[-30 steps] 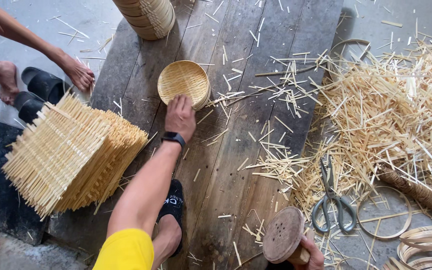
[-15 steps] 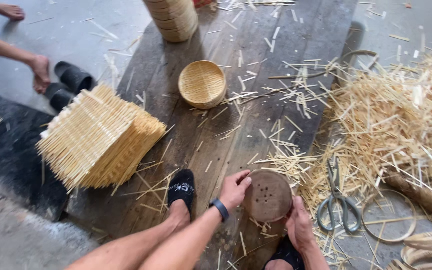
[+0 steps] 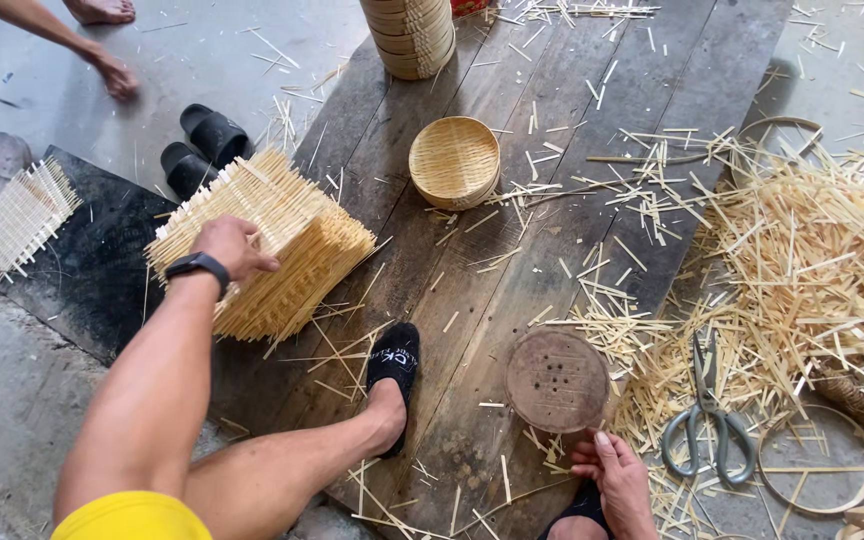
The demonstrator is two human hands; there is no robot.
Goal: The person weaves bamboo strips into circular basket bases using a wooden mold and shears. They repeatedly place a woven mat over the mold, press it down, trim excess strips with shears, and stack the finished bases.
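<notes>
Dark plank surface [image 3: 512, 250] is seen running from near to far, littered with bamboo slivers. A big heap of loose bamboo strips [image 3: 802, 270] is spread on the right. At left-centre a thick stack of woven bamboo mats [image 3: 272, 250] sits on the surface edge, tilted; the left hand [image 3: 227, 245] is laid on its top near corner, fingers curled over the edge of the top mat, apparently gripping it. The mat is not lifted clear as far as can be seen.

A column of finished round baskets [image 3: 412, 35] is stacked at the far end. One small round woven basket [image 3: 454, 160] is placed alone mid-surface, well apart from both hands. A dark round wooden disc with holes [image 3: 557, 380] lies near, flat on the surface; the right hand [image 3: 617, 485] rests just beside its near edge, fingers loosely bent, holding nothing.

Scissors [image 3: 702, 420] lie untouched at right near, beside a thin bamboo hoop [image 3: 817, 460]. A spare mat [image 3: 22, 215] lies far left on the floor. Another person's hand [image 3: 112, 75] is seen far left.

Judged progress: several baskets done, one set out, mat stack still thick; the next piece is judged barely begun.
</notes>
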